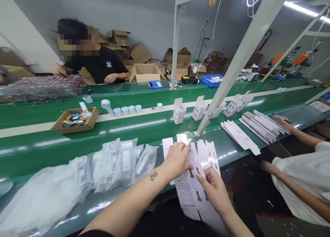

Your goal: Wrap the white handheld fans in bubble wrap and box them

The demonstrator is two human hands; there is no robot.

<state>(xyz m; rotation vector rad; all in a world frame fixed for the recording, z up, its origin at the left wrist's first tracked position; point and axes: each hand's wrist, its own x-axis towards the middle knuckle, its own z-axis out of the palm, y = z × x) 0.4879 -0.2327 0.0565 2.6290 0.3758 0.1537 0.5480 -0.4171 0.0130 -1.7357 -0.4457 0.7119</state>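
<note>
Head view: left hand (176, 159) presses flat, fingers apart, on unfolded cardboard sleeves (198, 175) at the tabletop (144, 130) edge, right hand (213, 189) pinching one; folded boxes (199, 108) stand beyond, flat stack (260, 125) unfolded.

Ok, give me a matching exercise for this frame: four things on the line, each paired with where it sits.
Things:
1. flat cartons
2. plastic bags
3. brown tray
4. blue bin

Places:
A. far edge of the line, beside a post
B. left of the left hand
C. on the belt, far left
D. under both hands, right hand on the lower part

Pairs: 1-D, 2-B, 3-C, 4-A
</note>
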